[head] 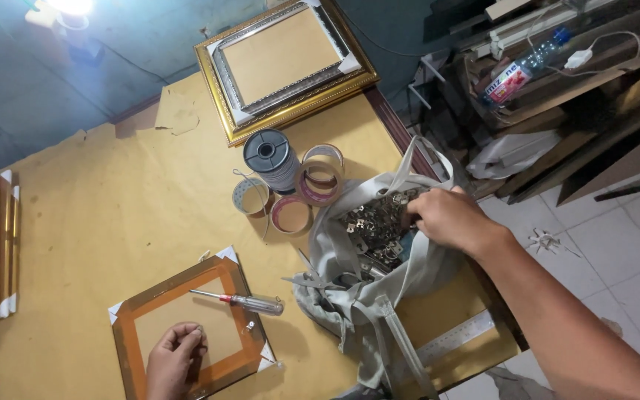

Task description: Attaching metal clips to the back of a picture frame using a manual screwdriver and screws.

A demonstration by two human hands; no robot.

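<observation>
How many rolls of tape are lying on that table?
3, clustered beside the wire spool: one grey, one reddish, one large brownish next to the bag. More may be hidden.

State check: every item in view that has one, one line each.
left hand: pressed flat on small frame's backing, holds nothing
right hand: reaching into bag among metal clips
small frame: lying face down, back taped
screwdriver: lying loose on small frame
grey bag: open, slumped on table
metal clips: heaped inside bag
wire spool: upright, wound
tape rolls: lying flat
gold frames: stacked
bottle: on its side, capped
</observation>
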